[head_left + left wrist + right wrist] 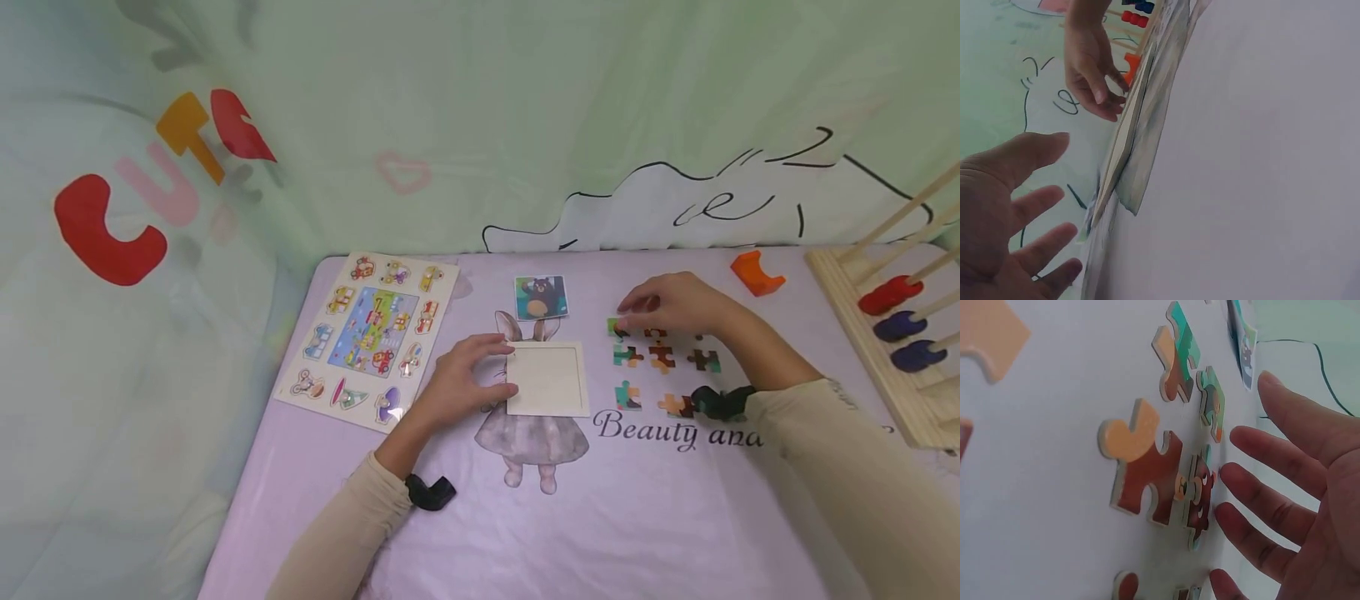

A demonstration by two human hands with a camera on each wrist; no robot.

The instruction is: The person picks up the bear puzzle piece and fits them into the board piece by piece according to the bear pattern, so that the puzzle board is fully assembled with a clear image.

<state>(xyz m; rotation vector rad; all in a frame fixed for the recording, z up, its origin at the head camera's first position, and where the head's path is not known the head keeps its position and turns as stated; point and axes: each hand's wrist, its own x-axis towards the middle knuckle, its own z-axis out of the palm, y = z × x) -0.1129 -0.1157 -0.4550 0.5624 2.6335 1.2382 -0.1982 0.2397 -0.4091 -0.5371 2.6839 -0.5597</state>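
Observation:
A shallow, pale square puzzle tray (545,382) lies on the table, with nothing inside its border. My left hand (463,379) is at the tray's left edge, thumb and fingers spread; whether they touch it I cannot tell. Loose jigsaw pieces (662,357) in green, brown and tan lie apart in rough rows to the right. Above the far row hovers my right hand (678,307), its fingers (1272,509) extended and holding nothing in the right wrist view. A green-cornered piece (617,327) is just under its fingertips. Behind the tray lies a bear picture card (542,297).
A vehicle peg puzzle board (326,367) lies at the left. An orange curved block (757,273) sits at the back right, beside a wooden bead frame (862,350) with red and blue beads. A printed green curtain (450,125) hangs behind the table.

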